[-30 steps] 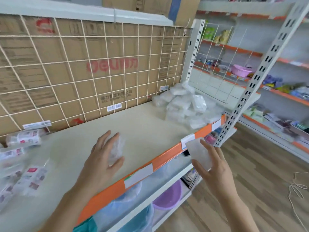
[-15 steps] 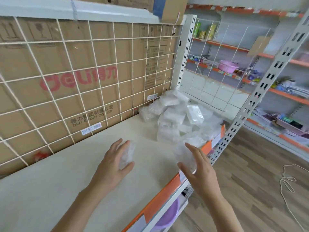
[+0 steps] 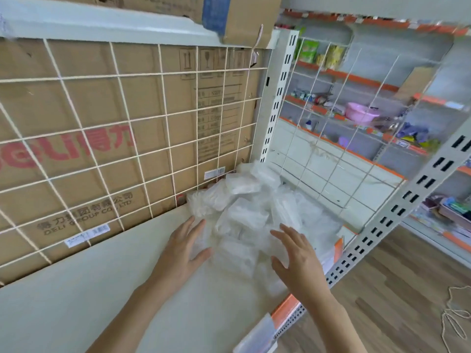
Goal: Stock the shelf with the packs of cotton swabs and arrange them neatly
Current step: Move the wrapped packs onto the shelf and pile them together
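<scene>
Head view: our left hand (image 3: pixel 183 250) and right hand (image 3: pixel 298 256), fingers spread wide, bracket the heaped cotton swab packs (image 3: pixel 244 215) at twelve o'clock on the shelf (image 3: pixel 102 289), both equally near.

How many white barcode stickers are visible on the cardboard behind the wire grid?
2. The lower-left sticker sits low on the cardboard. The right-hand sticker is just above the heap of swab packs. The heap may hide more.
</scene>
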### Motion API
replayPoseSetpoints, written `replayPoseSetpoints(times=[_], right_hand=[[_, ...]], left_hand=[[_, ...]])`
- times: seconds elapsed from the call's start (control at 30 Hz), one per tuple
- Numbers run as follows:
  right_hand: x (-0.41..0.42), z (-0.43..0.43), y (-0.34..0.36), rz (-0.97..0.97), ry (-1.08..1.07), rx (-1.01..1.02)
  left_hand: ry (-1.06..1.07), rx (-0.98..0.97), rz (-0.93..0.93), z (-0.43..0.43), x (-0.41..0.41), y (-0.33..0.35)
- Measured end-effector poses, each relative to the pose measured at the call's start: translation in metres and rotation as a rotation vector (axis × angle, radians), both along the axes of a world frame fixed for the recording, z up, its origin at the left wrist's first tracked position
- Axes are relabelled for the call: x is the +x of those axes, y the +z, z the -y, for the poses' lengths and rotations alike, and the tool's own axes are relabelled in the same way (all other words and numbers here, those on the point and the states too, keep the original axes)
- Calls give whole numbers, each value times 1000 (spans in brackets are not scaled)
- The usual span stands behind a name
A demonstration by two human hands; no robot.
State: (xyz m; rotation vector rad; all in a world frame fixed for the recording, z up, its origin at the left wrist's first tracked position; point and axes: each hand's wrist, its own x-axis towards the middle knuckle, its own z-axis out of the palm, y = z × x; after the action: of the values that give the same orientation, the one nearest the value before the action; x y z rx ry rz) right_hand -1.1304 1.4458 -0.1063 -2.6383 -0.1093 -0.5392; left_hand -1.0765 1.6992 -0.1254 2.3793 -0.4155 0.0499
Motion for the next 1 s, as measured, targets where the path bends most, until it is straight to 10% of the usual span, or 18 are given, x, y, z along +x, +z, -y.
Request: replayPoseSetpoints(times=[0.63, 1.0], right_hand=[[3, 10, 17, 44, 43, 51], [-99, -44, 22, 75, -77, 153]], left_hand=[[54, -166, 190, -8, -5, 17], [130, 86, 222, -105, -100, 31]])
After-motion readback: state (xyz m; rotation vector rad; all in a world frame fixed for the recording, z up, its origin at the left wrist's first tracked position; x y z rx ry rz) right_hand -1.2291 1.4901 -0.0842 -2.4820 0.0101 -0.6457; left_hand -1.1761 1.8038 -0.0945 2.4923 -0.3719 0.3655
